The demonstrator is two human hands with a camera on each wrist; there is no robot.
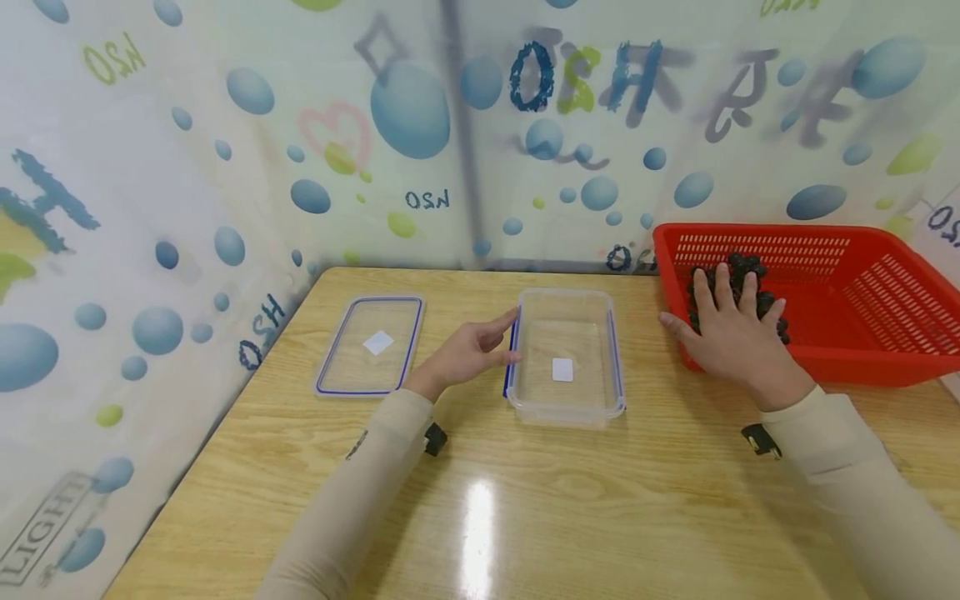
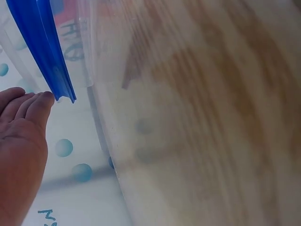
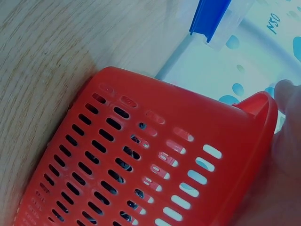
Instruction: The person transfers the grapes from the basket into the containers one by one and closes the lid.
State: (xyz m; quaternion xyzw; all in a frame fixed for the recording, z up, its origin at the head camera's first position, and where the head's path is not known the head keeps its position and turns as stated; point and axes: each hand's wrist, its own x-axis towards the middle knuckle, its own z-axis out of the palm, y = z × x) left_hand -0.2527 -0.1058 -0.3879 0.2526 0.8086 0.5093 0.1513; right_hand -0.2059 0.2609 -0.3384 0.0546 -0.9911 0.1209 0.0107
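Note:
A clear lidless plastic food container [image 1: 564, 342] with blue side clips stands on the table, a white label showing in it. My left hand [image 1: 465, 354] is at its left side, index finger and thumb reaching to the edge. In the left wrist view, the fingertips [image 2: 46, 98] lie by the lower end of a blue clip [image 2: 51, 61]. My right hand [image 1: 735, 333] is spread palm down over a bunch of dark grapes [image 1: 746, 267] in the left part of the red basket [image 1: 862, 367]. It partly covers the grapes; whether it touches them cannot be told.
A clear lid [image 1: 367, 371] with a blue seal and a white label lies left of the container on the wooden table [image 1: 555, 500]. A patterned wall covering [image 1: 480, 167] rises behind the table. In the right wrist view, the slotted basket wall [image 3: 160, 99] fills much of the frame.

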